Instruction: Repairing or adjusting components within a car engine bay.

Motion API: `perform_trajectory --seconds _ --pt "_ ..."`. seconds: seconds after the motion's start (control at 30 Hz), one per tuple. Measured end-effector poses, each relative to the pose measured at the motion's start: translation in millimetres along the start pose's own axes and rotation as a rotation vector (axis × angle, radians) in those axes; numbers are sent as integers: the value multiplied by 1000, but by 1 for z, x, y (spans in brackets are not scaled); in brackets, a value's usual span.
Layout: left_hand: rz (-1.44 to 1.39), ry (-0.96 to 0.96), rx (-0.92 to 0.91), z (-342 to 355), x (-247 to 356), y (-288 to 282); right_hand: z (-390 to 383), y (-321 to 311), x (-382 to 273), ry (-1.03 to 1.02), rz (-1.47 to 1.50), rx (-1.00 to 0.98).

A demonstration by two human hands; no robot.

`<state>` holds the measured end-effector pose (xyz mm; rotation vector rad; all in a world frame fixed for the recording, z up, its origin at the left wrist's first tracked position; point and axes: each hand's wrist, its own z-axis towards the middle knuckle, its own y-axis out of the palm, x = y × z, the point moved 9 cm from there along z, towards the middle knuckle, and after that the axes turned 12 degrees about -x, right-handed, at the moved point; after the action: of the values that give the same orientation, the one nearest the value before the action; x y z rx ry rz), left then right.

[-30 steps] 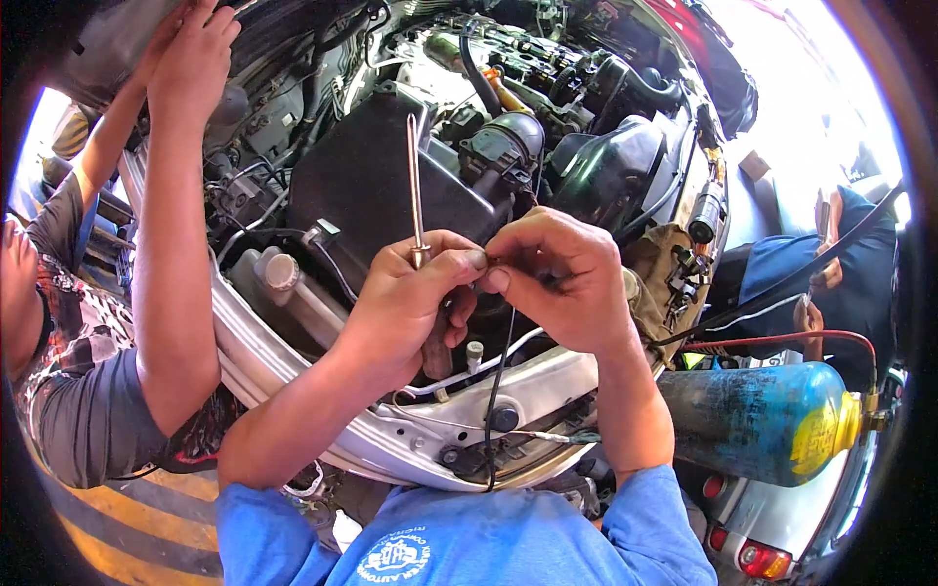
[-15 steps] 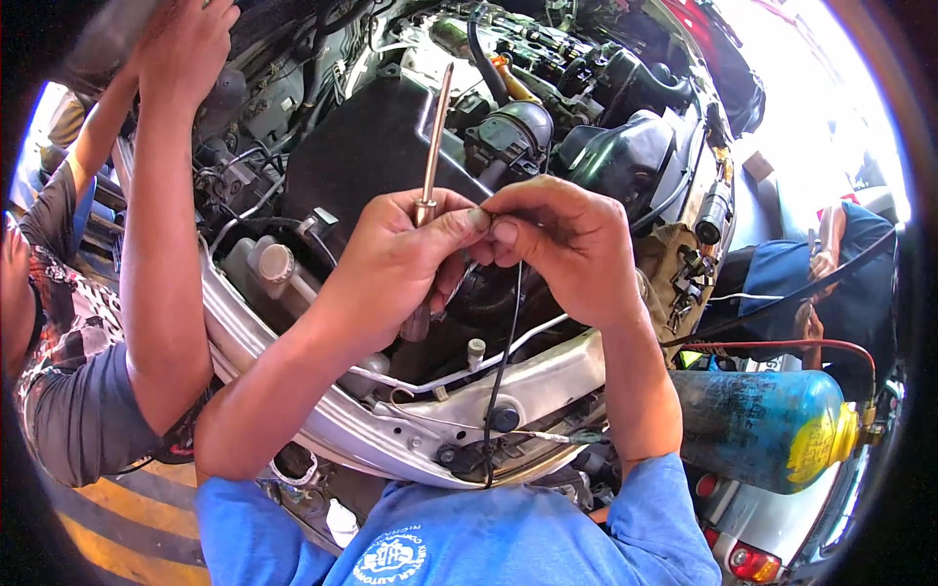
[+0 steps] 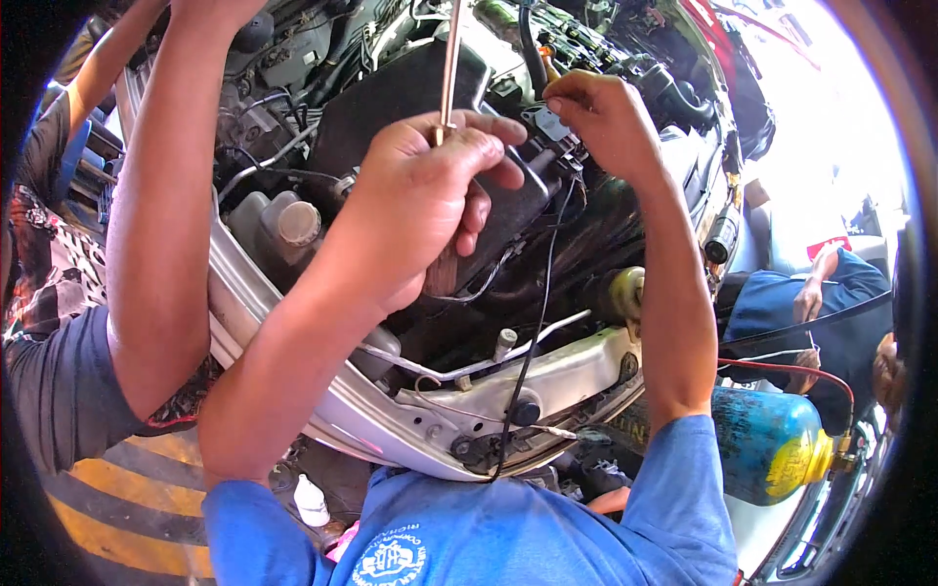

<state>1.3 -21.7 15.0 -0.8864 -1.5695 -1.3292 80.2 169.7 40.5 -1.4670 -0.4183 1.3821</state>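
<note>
Left hand, centre of frame, closed round screwdriver, which runs up to top edge. Right hand, upper right of centre, over engine; cannot tell whether gripping anything.

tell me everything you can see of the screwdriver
The screwdriver has a slim, straight, shiny metal shaft and a brownish handle, mostly hidden by the left hand wrapped around it. The shaft points up in the picture, leaning slightly right, and shows against a black cover. The tip is cut off by the top edge. Only that hand visibly touches it.
</note>
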Motion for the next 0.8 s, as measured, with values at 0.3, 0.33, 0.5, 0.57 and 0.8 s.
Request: perform_trajectory --seconds 0.3,0.33,0.5,0.57,0.8 --pt "29 72 60 -5 15 -12 29 26 4 -101 -237 -245" --pt "35 75 60 -5 15 -12 30 29 6 -85 -257 -263" --pt "27 72 38 -5 15 -11 30 32 7 -95 -206 -270" --pt "27 60 38 -4 13 -11 29 34 6 -101 -203 -283" --pt "18 35 6 -3 9 -8 29 34 6 -40 -229 -267"
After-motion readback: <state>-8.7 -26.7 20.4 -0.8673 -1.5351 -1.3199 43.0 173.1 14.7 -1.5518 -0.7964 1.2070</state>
